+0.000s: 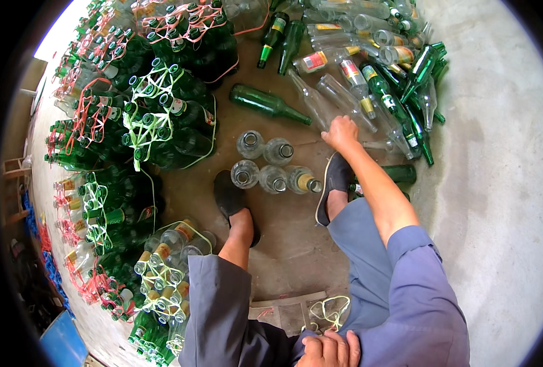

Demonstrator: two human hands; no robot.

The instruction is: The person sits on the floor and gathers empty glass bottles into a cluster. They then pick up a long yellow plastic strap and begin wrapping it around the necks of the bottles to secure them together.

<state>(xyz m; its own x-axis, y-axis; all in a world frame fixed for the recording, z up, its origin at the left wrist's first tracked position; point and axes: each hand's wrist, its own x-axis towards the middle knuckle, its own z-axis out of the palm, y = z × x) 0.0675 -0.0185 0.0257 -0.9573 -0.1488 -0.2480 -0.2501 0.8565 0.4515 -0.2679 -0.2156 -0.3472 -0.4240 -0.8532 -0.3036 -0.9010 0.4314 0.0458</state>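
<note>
My right hand (341, 133) reaches forward, its fingers at the neck of a clear glass bottle (315, 101) lying on the floor; whether it grips the bottle is hard to tell. My left hand (328, 349) rests in my lap with its fingers together, and nothing shows in it. Between my feet several clear glass bottles (272, 178) stand upright in a small group, one with a yellow neck label (305, 181). A green glass bottle (266, 104) lies on its side beyond them.
Tied bundles of green bottles (170, 114) stand at the left, with a bundle of clear bottles (175, 257) nearer me. Loose bottles (381, 87) lie heaped ahead on the right. More green bottles (397, 174) lie beside my right shoe. Pale green twine (331, 309) lies near my lap.
</note>
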